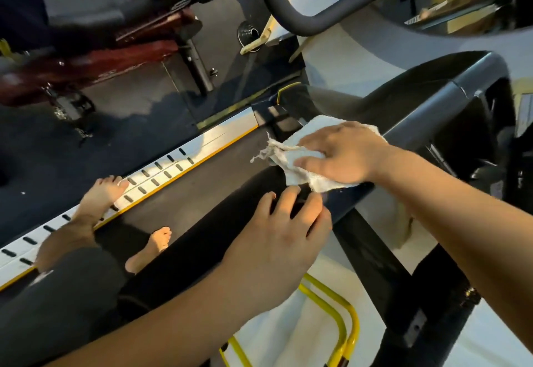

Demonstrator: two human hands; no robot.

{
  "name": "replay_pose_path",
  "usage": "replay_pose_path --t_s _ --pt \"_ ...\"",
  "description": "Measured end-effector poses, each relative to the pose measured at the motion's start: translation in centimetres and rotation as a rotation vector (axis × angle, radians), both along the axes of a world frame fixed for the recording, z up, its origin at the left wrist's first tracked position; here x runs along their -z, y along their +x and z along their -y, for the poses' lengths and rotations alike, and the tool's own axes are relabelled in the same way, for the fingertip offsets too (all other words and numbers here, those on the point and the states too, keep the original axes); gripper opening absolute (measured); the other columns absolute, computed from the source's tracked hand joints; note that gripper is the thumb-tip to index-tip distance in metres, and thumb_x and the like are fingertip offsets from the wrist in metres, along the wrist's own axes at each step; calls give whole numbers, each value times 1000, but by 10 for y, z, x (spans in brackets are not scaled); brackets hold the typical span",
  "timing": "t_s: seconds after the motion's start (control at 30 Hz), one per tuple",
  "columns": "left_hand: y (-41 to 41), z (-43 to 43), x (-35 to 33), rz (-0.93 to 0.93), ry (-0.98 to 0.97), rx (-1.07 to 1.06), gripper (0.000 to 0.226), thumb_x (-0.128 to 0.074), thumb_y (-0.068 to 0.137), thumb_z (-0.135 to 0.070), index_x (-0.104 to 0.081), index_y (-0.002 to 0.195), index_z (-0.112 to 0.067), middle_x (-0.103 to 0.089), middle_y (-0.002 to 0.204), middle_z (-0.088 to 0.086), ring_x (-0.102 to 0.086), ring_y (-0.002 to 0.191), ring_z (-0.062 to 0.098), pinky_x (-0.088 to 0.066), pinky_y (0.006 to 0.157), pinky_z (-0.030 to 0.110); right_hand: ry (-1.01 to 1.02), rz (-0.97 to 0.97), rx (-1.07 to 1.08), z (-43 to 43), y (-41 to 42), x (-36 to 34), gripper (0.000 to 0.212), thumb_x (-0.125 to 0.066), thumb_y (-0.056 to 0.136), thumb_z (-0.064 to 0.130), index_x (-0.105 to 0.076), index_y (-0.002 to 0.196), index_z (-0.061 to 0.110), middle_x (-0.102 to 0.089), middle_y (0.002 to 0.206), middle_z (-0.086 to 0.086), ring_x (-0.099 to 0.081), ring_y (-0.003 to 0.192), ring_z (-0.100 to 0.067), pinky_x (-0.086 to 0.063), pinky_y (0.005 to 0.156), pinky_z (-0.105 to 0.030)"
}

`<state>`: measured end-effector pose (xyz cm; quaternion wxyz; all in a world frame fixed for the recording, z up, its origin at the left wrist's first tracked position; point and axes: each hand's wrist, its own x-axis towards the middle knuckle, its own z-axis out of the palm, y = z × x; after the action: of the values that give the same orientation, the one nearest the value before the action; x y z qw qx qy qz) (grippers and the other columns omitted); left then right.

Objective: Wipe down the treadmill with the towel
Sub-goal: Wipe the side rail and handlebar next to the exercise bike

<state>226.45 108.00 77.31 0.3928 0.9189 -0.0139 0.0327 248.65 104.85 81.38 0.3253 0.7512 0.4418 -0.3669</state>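
Observation:
A frayed white towel (291, 150) lies over the treadmill's black padded handrail (202, 240), which runs from lower left up toward the console frame. My right hand (343, 156) presses flat on the towel, fingers spread and holding it against the rail. My left hand (277, 240) grips the same handrail just below the towel, fingers curled over the top. Under the rail the dark treadmill belt (202, 182) shows, edged by a silver side rail (161, 170) with black slots and a yellow stripe. My two bare feet stand on the belt and the side rail.
A curved black handle (317, 18) arches at the top. A dark red and black gym machine (95, 49) stands on the dark floor to the left. A yellow tube frame (337, 314) sits below the rail at the bottom. The console's black upright (476, 84) is at right.

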Motion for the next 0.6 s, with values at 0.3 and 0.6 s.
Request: replay_pose_path --t_s 0.3,0.6 --pt "1 -2 1 -13 -26 -9 71 -77 71 -23 -45 132 -8 -43 137 18 -45 123 41 -47 94 52 -172 3 60 -14 -10 17 55 -28 86 72 -44 133 51 -48 143 14 -38 134 -17 -29 109 -37" --pt "6 5 4 72 -32 -135 36 -64 80 -13 -57 115 -11 -56 122 13 -55 111 34 -52 82 47 366 338 120 40 16 -12 45 -34 91 42 -69 107 17 -69 114 -4 -54 113 -26 -33 101 -38"
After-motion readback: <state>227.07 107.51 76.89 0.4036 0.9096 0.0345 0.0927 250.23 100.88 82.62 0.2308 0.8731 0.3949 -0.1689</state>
